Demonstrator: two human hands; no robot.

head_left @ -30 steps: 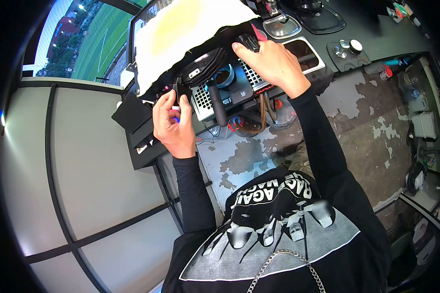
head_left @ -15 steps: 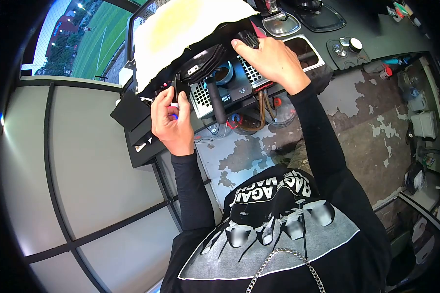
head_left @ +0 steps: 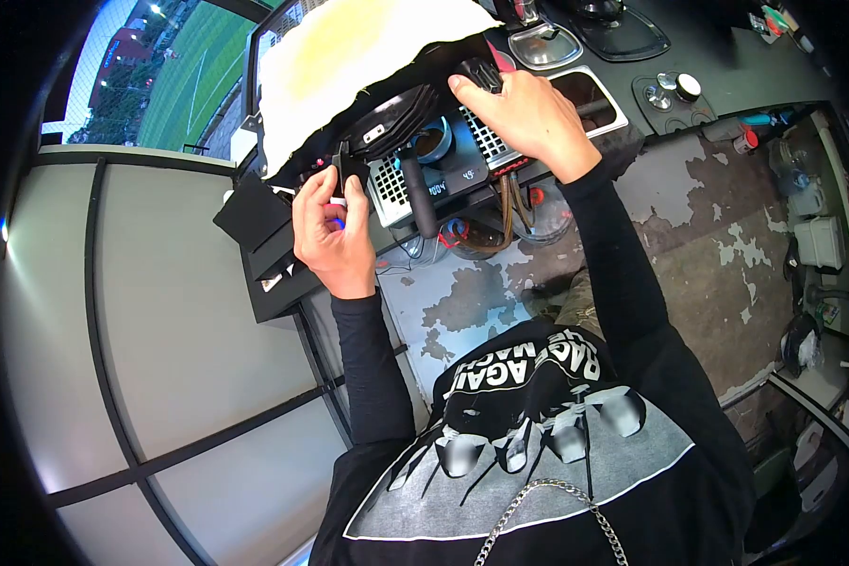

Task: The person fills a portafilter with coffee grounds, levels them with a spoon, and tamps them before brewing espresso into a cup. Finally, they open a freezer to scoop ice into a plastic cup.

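A coffee machine stands in front of me, its group heads dark under a white cloth (head_left: 368,57). My left hand (head_left: 335,231) pinches a black lever (head_left: 341,170) at the machine's left side between thumb and fingers. With my right hand (head_left: 528,118) I hold a black handle (head_left: 479,74) at the right; some of those fingers are hidden. Between the hands, a blue cup (head_left: 432,141) with brown liquid sits on a black scale (head_left: 464,168) with lit digits. A long black portafilter handle (head_left: 417,196) juts toward me beside the cup.
A perforated metal drip tray (head_left: 390,189) lies under the machine. To the right are a metal-rimmed container (head_left: 590,99), a small steel tray (head_left: 544,47) and tampers (head_left: 674,88) on a mat. Below hang hoses (head_left: 507,203) beside plastic jugs (head_left: 472,236).
The scale's digits have gone up, with the timer one count higher. Both hands keep the same places and holds.
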